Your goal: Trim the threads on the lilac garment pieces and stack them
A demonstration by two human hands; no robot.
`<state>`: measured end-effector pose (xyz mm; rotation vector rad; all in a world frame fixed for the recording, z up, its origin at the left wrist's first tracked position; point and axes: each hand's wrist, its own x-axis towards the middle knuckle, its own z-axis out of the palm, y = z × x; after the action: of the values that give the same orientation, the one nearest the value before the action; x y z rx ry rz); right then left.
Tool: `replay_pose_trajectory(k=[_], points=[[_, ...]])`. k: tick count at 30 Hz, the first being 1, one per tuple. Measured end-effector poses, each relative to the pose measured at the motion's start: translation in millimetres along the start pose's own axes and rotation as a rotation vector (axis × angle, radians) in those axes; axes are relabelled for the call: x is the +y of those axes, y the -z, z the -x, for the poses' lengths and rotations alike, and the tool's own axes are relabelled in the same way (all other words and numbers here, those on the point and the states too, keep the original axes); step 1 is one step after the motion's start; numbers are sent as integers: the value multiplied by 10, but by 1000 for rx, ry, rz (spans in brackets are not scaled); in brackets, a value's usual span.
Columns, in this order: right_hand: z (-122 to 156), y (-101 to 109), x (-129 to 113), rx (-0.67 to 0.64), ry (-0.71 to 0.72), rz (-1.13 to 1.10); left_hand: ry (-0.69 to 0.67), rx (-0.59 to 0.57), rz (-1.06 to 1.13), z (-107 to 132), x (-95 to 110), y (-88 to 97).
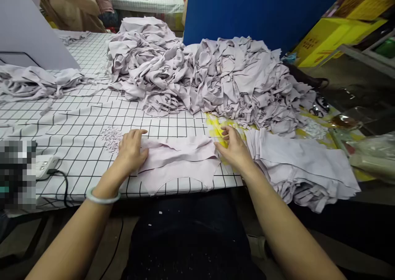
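Left fingers (138, 132) beside cloth (181, 158) (creased)

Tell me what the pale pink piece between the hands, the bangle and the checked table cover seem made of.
Pale pink piece: thin, matte fabric, judging by its soft folds. Bangle: smooth, pale, faintly glossy; perhaps stone, glass or plastic. Checked table cover: fairly matte, wrinkled sheet, probably cloth, though thin plastic is possible.
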<state>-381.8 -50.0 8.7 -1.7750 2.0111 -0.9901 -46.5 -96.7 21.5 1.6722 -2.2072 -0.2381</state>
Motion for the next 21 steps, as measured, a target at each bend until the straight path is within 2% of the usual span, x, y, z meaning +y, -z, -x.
replay_pose_trajectory(k=[2, 3, 5, 7, 8, 9, 11, 13, 15, 18, 19, 21], points=[[143, -18, 57, 28, 1, 56, -112, 118, 28, 108, 126, -133], [210, -39, 78, 5, 3, 98, -204, 117, 65, 149, 208, -212], [316, -90, 105, -62, 18, 188, -397, -14, 115, 196, 366, -369], [370, -119, 111, -54, 38, 233, -490, -180, 105, 194, 469, -485], [379, -120, 106, -19, 50, 222, -486, -207, 92, 177, 493, -516], [377, -115, 96, 19, 69, 196, -459, -183, 82, 153, 500, -528], [331, -103, 62, 69, 120, 118, -405, -39, 77, 111, 483, -506], [214, -125, 27, 90, 127, 26, -420, 59, 67, 111, 445, -458], [18, -196, 15, 49, 66, -16, -496, -2, 43, 169, 390, -427], [-329, -326, 50, -49, -39, 23, -573, -208, -10, 307, 270, -422], [-414, -348, 65, -29, -58, 41, -577, -255, -25, 343, 227, -421], [-453, -325, 77, 89, -44, 49, -572, -292, -36, 370, 167, -403]])
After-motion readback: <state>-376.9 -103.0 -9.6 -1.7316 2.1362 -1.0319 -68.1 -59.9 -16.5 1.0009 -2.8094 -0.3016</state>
